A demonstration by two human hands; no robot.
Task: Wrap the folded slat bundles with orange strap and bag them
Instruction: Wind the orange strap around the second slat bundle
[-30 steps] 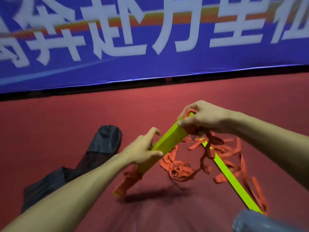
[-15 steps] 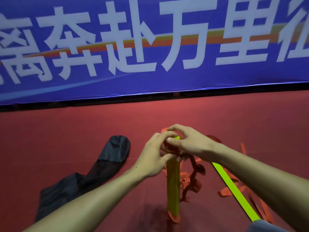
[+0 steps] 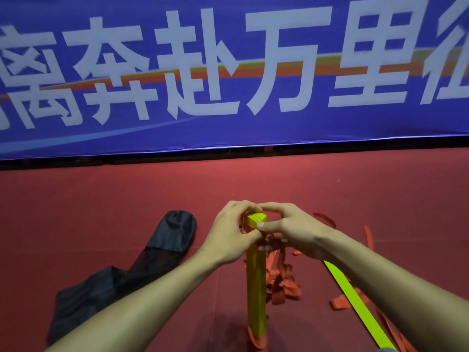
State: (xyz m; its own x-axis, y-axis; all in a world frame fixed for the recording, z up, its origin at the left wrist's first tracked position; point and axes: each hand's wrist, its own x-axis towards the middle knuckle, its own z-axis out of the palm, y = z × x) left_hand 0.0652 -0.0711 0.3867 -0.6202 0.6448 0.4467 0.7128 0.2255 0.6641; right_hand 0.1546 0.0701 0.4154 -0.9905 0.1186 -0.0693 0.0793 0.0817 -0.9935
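We held the bundle (image 3: 256,288) upright, top end between both hands.
Left hand (image 3: 229,235) and right hand (image 3: 291,231) curled their fingers round that top; loose strap (image 3: 281,280) hung just right.

Dim, even light; soft shadow at the floor (image 3: 101,212), banner (image 3: 228,72) lettering slightly blurred.

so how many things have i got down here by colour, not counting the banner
yellow-green: 2 (slat bundle stood on end, gripped at the top by the left hand and right hand; loose slat flat on the floor)
orange: 1 (strap tangle)
black: 1 (bag)
total: 4
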